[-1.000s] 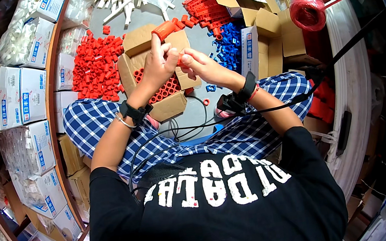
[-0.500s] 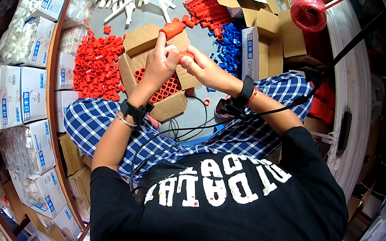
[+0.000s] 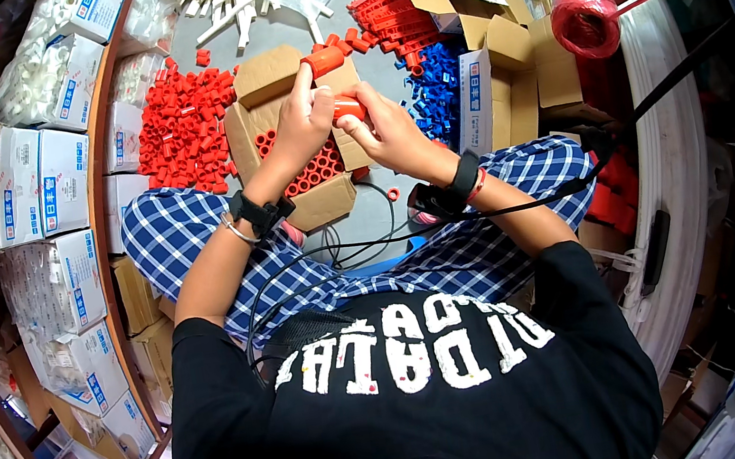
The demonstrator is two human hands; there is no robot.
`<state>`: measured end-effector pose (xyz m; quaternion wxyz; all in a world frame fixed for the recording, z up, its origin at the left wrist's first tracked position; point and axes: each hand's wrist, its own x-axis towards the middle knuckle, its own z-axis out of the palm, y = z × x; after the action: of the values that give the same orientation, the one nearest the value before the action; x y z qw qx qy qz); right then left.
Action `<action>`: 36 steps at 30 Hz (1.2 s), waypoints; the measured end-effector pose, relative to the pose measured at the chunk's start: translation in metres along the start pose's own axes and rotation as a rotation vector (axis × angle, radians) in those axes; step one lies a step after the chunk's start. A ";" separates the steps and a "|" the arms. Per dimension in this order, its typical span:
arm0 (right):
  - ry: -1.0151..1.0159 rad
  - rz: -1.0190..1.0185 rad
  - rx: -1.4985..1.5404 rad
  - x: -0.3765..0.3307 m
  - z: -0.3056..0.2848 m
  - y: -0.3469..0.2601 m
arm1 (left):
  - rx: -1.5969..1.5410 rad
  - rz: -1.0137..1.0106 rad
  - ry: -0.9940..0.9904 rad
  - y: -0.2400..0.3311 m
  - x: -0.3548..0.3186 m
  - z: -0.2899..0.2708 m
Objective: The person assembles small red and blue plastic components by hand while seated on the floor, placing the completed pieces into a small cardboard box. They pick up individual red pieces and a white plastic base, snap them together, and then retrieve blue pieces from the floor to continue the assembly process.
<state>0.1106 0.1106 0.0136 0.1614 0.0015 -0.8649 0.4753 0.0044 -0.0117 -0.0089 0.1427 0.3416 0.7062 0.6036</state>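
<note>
My left hand [image 3: 307, 126] is closed above the open cardboard box [image 3: 325, 205], its index finger stretched up against a red pipe fitting [image 3: 323, 63]. Between both hands lies a second red pipe fitting [image 3: 349, 109], gripped by the thumb and fingers of my right hand [image 3: 388, 133]. My left fingers touch the near end of that piece. Inside the box, red tubular fittings [image 3: 311, 175] stand packed in rows with their round openings up. The hands hide part of the box.
Loose red fittings [image 3: 183, 129] are heaped left of the box. To the right lie blue fittings [image 3: 435, 96], stacked red pieces [image 3: 397, 18] and open cartons [image 3: 515, 96]. White pipes [image 3: 233, 15] lie at the back. Black cables [image 3: 361, 248] run across my lap; shelved boxes [image 3: 42, 180] stand left.
My right thumb and fingers have spread slightly, showing more of the fitting between the hands. The fitting at my left index finger has shifted slightly left and down.
</note>
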 end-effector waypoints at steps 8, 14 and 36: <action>0.066 -0.054 -0.041 0.001 -0.002 -0.001 | 0.010 0.005 0.021 0.005 -0.001 0.000; 0.047 -0.070 -0.078 0.001 -0.004 -0.002 | -0.017 0.013 0.004 0.002 0.000 -0.001; 0.033 -0.201 -0.240 0.003 -0.006 0.005 | -0.090 -0.156 -0.050 0.010 0.000 -0.002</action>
<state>0.1082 0.1188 0.0132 0.2214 0.0611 -0.9082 0.3499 0.0065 -0.0134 0.0015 0.2219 0.2939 0.6990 0.6130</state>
